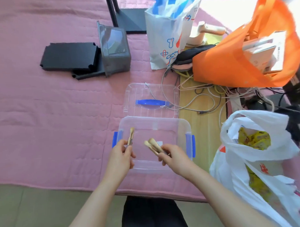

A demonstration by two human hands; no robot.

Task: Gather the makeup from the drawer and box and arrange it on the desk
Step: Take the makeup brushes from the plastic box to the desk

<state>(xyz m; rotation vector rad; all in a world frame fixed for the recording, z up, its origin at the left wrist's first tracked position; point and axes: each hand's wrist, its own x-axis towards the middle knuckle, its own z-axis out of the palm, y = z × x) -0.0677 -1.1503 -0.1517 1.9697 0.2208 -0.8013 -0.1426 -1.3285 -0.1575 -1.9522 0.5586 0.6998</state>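
A clear plastic box with blue side latches stands on the pink quilted cover, straight in front of me. Both my hands are over it. My left hand pinches one makeup brush, its tan bristles pointing away from me. My right hand grips two or more makeup brushes, whose bristle heads point up and left. The box's clear lid with a blue handle lies flat just behind the box. The box floor looks bare apart from a small white label.
A grey clear drawer lies tipped at the back left beside black trays. At the right are an orange bag, a white printed bag, a white plastic bag and tangled cables on a wooden strip.
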